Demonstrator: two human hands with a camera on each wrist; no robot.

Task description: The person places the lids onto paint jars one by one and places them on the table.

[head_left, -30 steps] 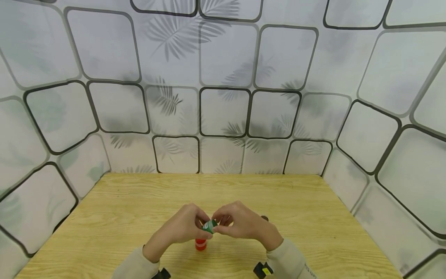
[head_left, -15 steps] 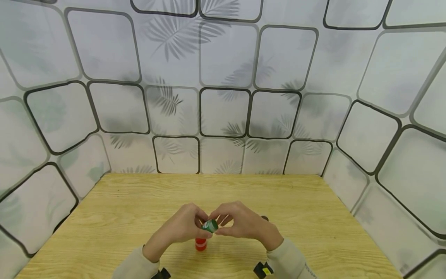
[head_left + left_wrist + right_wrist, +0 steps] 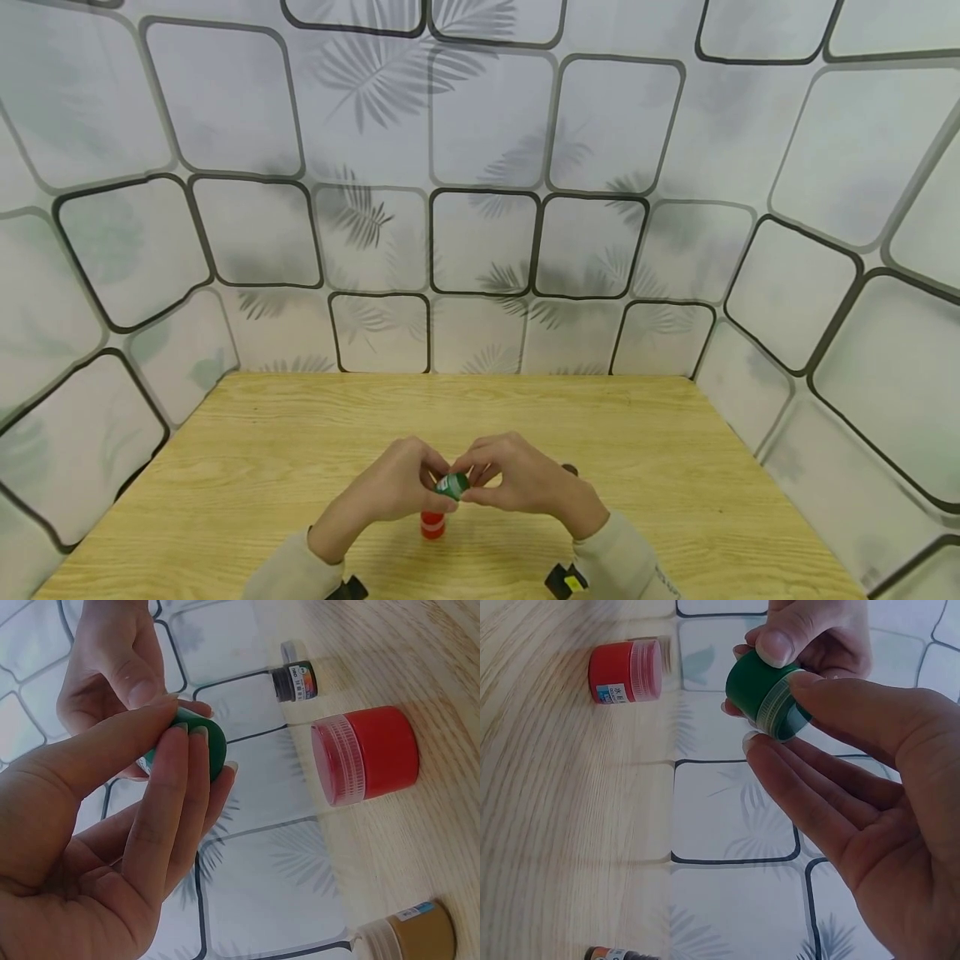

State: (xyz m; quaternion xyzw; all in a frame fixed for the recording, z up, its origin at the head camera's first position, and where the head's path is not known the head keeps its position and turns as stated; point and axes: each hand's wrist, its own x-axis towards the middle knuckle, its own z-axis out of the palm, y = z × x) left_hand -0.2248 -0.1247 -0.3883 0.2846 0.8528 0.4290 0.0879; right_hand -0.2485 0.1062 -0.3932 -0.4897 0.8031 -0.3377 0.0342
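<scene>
My left hand (image 3: 401, 482) still grips the green jar (image 3: 452, 485), at twelve o'clock before me. My right hand's (image 3: 517, 475) fingers, spread wider half a second ago, have drawn in around its lid (image 3: 778, 710); whether they pinch, I cannot tell. The red jar (image 3: 432, 527) stays at its seven o'clock.

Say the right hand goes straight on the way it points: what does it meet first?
Most likely the green jar, which the left hand grips. The right hand has its thumb and fingertips at the jar's ridged end, though exact contact there is hard to judge.
</scene>
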